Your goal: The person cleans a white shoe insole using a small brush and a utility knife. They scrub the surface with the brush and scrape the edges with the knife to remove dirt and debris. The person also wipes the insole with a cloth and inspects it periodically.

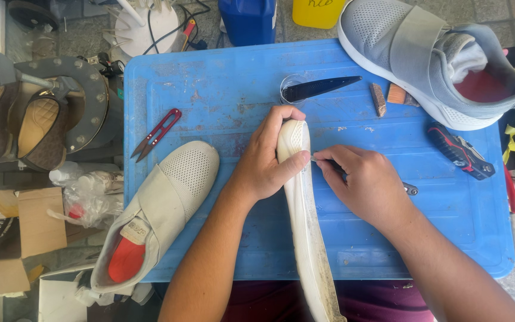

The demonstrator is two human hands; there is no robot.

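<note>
My left hand [264,160] grips the toe end of a white shoe [305,226] turned on its side, sole edge up, in the middle of the blue plastic table [222,89]. My right hand [365,182] presses a thin metal tool [411,189] against the shoe's edge just below the toe; only the tool's tip and rear end show past my fingers. The shoe's heel runs down toward my lap.
A cream strap shoe [162,209] lies at the left edge, a grey strap shoe [430,59] at the top right. Red thread snips [157,133], a black blade [320,87], a red-black utility knife [461,150] and small blocks [379,99] lie on the table.
</note>
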